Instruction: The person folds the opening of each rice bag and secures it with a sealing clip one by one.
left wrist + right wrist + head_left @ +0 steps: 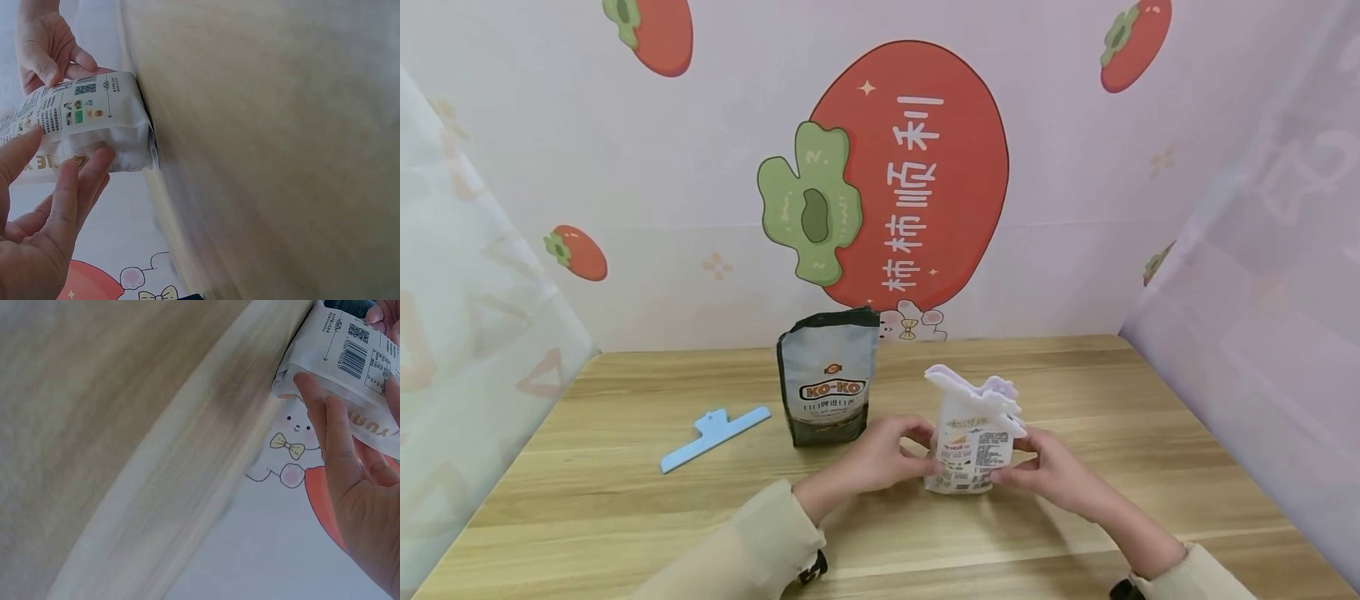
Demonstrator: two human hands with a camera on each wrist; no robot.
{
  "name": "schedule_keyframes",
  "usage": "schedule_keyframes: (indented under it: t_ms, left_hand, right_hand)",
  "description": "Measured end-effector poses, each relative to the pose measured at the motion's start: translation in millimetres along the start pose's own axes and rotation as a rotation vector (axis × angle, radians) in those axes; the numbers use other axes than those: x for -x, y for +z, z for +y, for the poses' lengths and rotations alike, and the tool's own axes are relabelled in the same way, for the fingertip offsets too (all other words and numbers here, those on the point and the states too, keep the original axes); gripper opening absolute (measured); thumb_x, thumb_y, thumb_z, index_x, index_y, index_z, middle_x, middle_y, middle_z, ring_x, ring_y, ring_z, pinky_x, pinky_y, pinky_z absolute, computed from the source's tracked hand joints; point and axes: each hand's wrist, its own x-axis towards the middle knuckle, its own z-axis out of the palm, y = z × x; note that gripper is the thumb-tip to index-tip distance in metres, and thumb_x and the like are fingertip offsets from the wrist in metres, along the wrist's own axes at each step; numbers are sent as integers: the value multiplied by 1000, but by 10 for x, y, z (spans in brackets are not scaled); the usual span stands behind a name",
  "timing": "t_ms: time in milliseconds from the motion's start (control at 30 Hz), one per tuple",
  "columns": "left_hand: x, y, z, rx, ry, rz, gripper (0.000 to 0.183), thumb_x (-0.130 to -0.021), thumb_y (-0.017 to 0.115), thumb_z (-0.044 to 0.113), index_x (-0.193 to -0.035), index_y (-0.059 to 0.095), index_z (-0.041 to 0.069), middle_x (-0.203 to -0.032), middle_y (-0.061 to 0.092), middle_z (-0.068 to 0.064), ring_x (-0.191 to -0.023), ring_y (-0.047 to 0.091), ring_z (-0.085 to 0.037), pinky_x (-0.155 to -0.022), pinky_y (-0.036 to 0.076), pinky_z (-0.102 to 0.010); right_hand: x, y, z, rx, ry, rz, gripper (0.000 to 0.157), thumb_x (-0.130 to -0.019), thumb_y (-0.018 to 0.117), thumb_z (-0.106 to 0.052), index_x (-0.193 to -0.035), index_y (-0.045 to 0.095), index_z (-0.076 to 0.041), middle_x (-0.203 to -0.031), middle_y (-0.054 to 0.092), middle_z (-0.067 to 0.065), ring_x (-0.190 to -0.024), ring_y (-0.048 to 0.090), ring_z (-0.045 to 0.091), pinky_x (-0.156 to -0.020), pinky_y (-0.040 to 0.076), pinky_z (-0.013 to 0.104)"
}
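A small white printed bag (957,454) stands upright on the wooden table, with a pale lilac bag clip (973,390) across its top. My left hand (883,454) holds its left side, and my right hand (1054,473) holds the right side. In the left wrist view the fingers of the left hand (47,231) lie along one side of the white bag (94,106), thumb over the printed face. The right wrist view has the right hand (359,469) with fingers against the side of the bag (340,347), close to its bottom end.
Behind and left of the white bag stands a dark green and silver KO-KO bag (831,367), its top folded unevenly. Farther left, a light blue bag clip (715,437) lies on the table (587,500). A printed backdrop (1037,250) rises behind the table, with panels at both sides.
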Motion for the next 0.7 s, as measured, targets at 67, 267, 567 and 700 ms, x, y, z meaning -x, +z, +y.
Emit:
schedule_keyframes:
  t_ms: [67,267,567,700]
  left_hand:
    - [-35,0,5,-7,-2,4,31,-83,81,15,-111,70,9,-108,71,-5,-104,66,-21,-82,59,-30]
    - [-159,-2,-13,-42,-3,26,31,-84,81,18,-112,71,11,-108,72,-2,-101,66,-16,-79,57,-26]
    - [-348,-13,43,-125,-14,44,31,-84,80,21,-112,71,11,-109,72,-3,-105,65,-18,-85,55,-32]
    - [-415,-2,46,-120,-35,55,30,-85,80,20,-112,71,11,-108,72,-3,-107,65,-19,-87,54,-34]
  right_hand:
    - [-26,-26,10,4,-5,4,62,-88,73,-8,-134,42,20,-127,54,43,-91,74,36,-78,60,33]
    - [-107,-100,65,31,-4,33,61,-88,74,-9,-134,43,19,-127,55,42,-91,74,32,-78,60,33]
    - [-217,-223,186,53,19,78,57,-88,74,-9,-130,48,18,-128,56,39,-97,73,34,-80,60,32]
    - [-266,-273,216,65,16,91,54,-88,73,-10,-128,51,18,-127,58,36,-99,72,34,-81,60,31]
